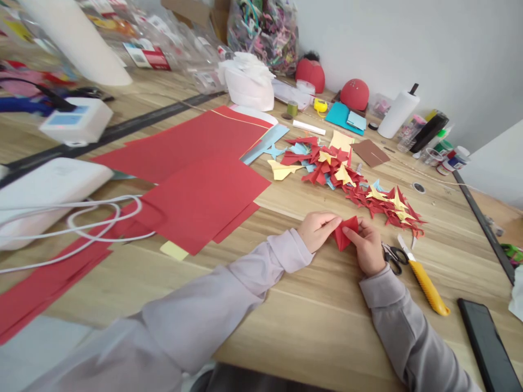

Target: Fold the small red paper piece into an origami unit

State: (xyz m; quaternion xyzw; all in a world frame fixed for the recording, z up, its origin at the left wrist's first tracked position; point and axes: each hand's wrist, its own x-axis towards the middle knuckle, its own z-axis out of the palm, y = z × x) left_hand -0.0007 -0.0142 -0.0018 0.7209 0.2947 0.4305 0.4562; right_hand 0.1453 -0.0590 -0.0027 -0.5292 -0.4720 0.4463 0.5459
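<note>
Between my two hands is a small folded piece of red paper [343, 235], creased down its length and pointed at the bottom. My left hand [317, 228] pinches its left edge with thumb and fingertips. On the opposite side, my right hand [366, 245] grips it, the thumb lying across its front face. Just beyond my hands lies a long heap of folded paper pieces [327, 166], mostly red with some yellow and light blue. Large red sheets [204, 201] are spread to the left of my left hand.
Black-handled scissors [395, 256] and a yellow utility knife [427, 286] lie right of my right hand, with a phone [490, 343] farther right. A white cable [102, 218] loops over the left side. Bottles [453, 160] and a tissue pack [249, 90] stand at the back.
</note>
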